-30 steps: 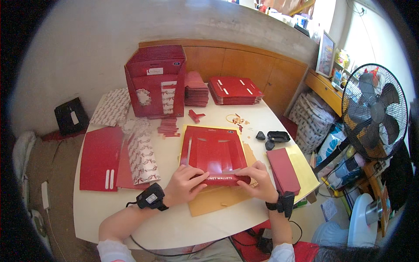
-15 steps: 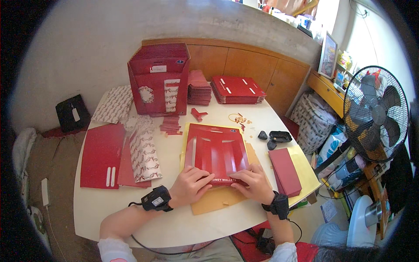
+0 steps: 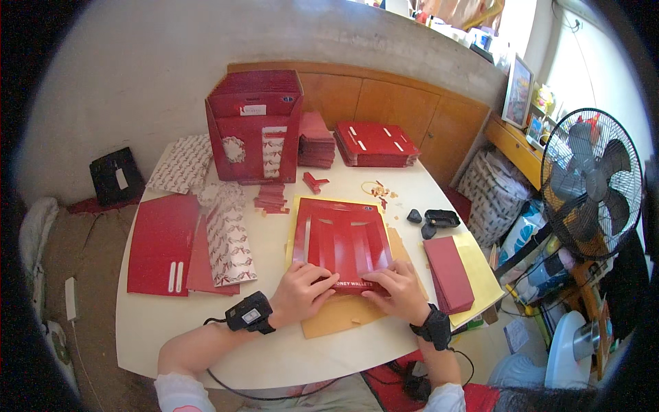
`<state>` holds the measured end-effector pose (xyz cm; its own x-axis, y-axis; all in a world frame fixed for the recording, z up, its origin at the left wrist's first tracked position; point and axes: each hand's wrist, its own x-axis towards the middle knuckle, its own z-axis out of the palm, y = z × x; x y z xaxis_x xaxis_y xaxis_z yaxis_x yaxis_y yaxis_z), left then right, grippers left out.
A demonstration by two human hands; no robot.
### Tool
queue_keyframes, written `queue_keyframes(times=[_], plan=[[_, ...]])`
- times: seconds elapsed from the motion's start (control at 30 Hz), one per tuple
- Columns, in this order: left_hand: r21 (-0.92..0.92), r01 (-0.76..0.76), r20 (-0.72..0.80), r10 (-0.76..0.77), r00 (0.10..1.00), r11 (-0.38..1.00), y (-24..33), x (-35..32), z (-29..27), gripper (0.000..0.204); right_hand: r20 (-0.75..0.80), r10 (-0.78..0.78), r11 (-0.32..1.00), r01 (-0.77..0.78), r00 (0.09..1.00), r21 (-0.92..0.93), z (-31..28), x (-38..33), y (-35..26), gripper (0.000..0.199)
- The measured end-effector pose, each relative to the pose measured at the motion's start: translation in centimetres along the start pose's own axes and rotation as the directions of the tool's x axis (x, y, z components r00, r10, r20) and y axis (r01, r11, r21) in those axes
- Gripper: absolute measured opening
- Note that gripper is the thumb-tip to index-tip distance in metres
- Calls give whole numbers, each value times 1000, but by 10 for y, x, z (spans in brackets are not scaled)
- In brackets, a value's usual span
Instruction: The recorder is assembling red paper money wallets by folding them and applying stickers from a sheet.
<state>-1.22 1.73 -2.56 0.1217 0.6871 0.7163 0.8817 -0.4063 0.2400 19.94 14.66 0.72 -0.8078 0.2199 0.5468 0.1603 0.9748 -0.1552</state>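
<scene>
From the head view, the red card tray [image 3: 341, 242] lies flat on the worktop [image 3: 288, 350] atop a yellow sheet [image 3: 299, 213]; both hands press its near edge, left hand [image 3: 302, 292] with fingers curled flat on the flap, right hand [image 3: 397, 292] likewise, neither grip closed around anything; the risk, I judge, is uneven pressure creasing the flap crooked, or the tray sliding on the brown paper [image 3: 336, 312] beneath it; the stack of red wallets [image 3: 449, 273] just right of the tray could get nudged off by the right wrist.
</scene>
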Motion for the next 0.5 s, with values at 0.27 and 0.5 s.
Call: queue_keyframes(times=[0.27, 0.5], plan=[[-36, -68, 58, 70, 996, 997, -7, -2, -6, 37, -1, 18, 999, -18, 1000, 40, -3, -3, 6, 28], [-55, 3, 61, 1, 998, 998, -15, 0, -17, 38, -34, 89, 992, -86, 995, 91, -12, -5, 13, 30]])
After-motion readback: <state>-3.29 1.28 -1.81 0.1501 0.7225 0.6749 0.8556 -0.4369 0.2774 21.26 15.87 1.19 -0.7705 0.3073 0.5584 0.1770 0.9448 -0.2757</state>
